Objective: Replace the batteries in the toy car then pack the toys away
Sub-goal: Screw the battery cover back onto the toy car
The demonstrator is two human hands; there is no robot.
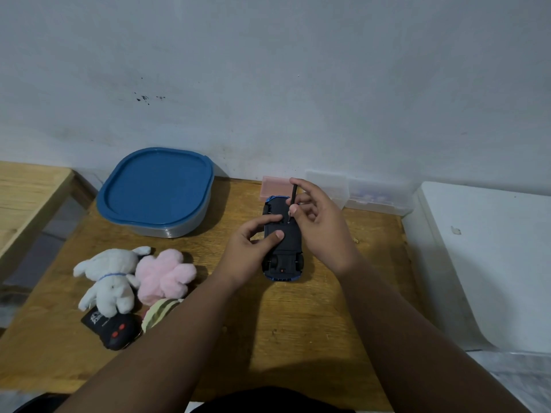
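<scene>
A blue toy car [283,251] lies upside down on the wooden table [298,323], its black underside facing up. My left hand [250,248] holds the car's left side, thumb and forefinger resting on the underside. My right hand [322,222] pinches a thin black screwdriver [293,201], held upright with its tip on a screw in the car's underside. A white plush rabbit [108,281], a pink plush toy [165,275], a striped plush [158,314] and a black remote control [114,329] lie at the front left.
A clear container with a blue lid [158,189] stands at the back left. A pink box [274,187] and clear plastic boxes [366,195] sit along the wall. A white surface [492,248] borders the table's right edge, a second wooden top [26,192] the left.
</scene>
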